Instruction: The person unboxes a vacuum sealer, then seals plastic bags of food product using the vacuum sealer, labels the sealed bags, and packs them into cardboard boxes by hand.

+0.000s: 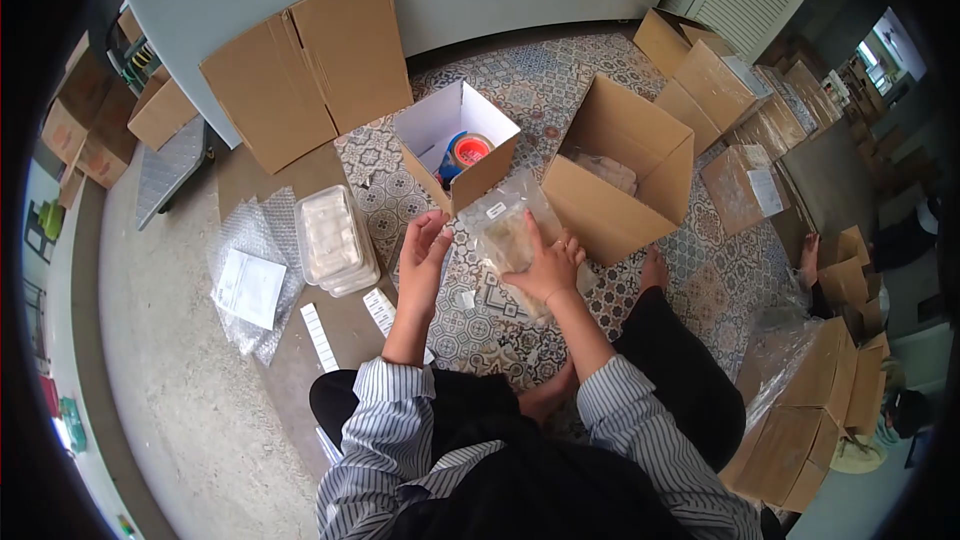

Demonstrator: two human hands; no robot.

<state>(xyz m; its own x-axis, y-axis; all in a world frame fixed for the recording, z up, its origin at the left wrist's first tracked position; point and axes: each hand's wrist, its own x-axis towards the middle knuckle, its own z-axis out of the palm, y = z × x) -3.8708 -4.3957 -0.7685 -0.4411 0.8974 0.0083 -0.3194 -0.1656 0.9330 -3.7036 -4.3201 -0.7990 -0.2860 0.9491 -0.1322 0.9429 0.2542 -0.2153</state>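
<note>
A clear plastic bag (498, 230) with beige contents and a small white label lies on the patterned floor in front of me. My right hand (552, 268) rests on the bag, its fingers spread over the plastic. To the left of the bag, my left hand (425, 252) is raised with bent fingers apart and nothing visible in it. Beyond it stands an open carton (482, 182) with a white inside, holding a roll of red and blue tape (470, 150). A larger open brown box (622, 217) sits just past my right hand, with plastic-wrapped contents (607, 172) inside.
Clear plastic containers (335, 240) of pale packets stand at left, beside bubble wrap (268, 225) with a paper sheet (250, 288). Label strips (319, 338) lie nearby. Flattened cardboard (310, 75) leans on the wall. Boxes (715, 90) line the right; a large carton (800, 400) stands close.
</note>
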